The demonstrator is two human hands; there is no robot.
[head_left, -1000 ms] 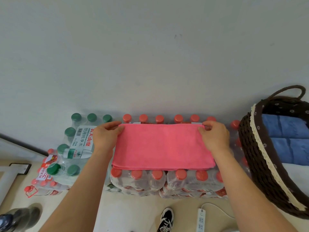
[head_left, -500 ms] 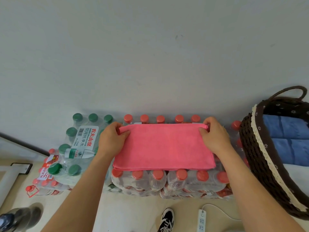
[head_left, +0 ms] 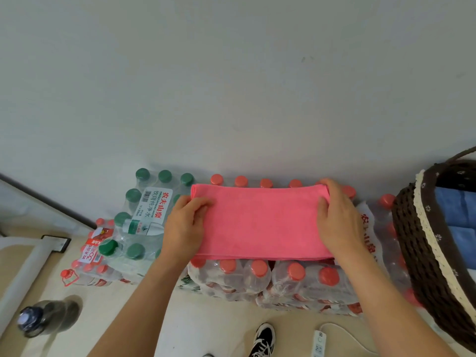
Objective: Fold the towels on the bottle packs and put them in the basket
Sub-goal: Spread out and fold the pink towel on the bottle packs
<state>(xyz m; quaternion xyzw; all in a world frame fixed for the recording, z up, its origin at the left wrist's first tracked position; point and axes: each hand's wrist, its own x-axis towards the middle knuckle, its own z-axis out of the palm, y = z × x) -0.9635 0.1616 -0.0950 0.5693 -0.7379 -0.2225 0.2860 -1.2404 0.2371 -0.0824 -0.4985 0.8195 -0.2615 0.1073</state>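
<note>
At the right edge of the frame, a dark woven basket (head_left: 417, 243) with a cream lace rim holds folded blue towels (head_left: 456, 210). At centre, a folded pink towel (head_left: 260, 222) lies flat on shrink-wrapped red-capped bottle packs (head_left: 270, 279); the left hand (head_left: 185, 225) and right hand (head_left: 337, 222) each grip one end of it, fingers curled over the cloth. To the left, the green-capped bottle pack (head_left: 134, 220) carries a white label (head_left: 152, 204) reading "农夫山泉 饮用纯净水"; the smaller print is illegible.
</note>
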